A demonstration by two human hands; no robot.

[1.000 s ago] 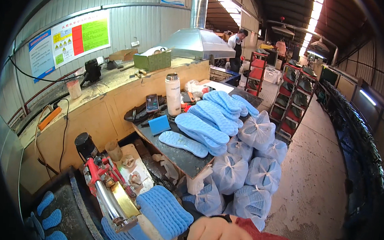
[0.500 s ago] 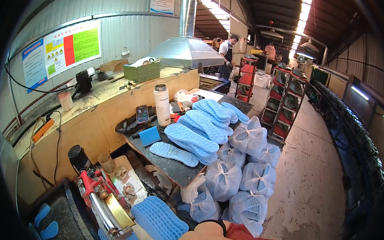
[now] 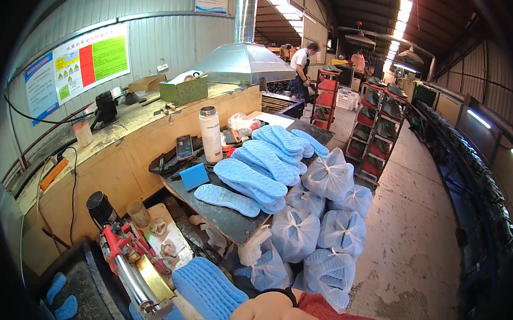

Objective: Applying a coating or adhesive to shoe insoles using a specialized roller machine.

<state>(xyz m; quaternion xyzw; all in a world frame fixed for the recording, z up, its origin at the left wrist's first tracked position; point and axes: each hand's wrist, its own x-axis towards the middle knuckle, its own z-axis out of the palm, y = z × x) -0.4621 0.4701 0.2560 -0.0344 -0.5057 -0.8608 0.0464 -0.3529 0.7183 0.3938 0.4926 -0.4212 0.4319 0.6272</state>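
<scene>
My right hand (image 3: 277, 314) comes in at the lower edge from a red sleeve (image 3: 341, 319), with a dark band at the wrist. Its back is toward me, and the fingers run out below the picture, so their grip is hidden. Just left of it lies a stack of ribbed blue insoles (image 3: 208, 292). Beside the stack stands a small machine with red arms (image 3: 113, 242), a steel roller (image 3: 134, 283) and a brass-coloured plate (image 3: 153, 277). More blue insoles (image 3: 262, 163) are piled on the dark table (image 3: 236, 230). My left hand is out of view.
Tied clear bags of blue insoles (image 3: 296, 233) are heaped at the table's right edge. A white bottle (image 3: 210, 135), a phone (image 3: 184, 147) and a blue block (image 3: 194, 176) stand on the table. Shoe racks (image 3: 375, 131), a dark conveyor (image 3: 468, 163) and a person (image 3: 300, 70) are farther off.
The view has shifted slightly, so the table and bags sit a little farther left. My right hand has moved a little left, showing more sleeve. The distant person is bending lower.
</scene>
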